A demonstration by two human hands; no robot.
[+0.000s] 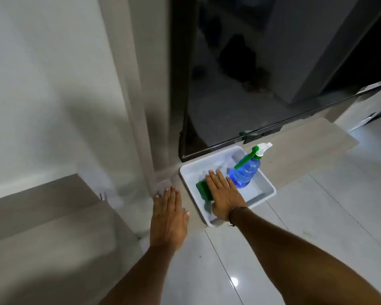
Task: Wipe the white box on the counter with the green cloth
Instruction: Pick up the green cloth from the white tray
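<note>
Downward view: right hand (226,195) presses a green cloth (204,190) flat inside a white box (266,183).
Fingers extended, palm on the cloth, not gripping; a blue spray bottle (245,172) lies in the box just beside it. Left hand (168,216) rests open, flat, beside the box.

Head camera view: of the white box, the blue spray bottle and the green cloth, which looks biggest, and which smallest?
1. white box, clearly largest
2. blue spray bottle, standing inside the box
3. green cloth, smallest as seen, though the right hand lying flat on it hides part, so its full size is unsure
</note>
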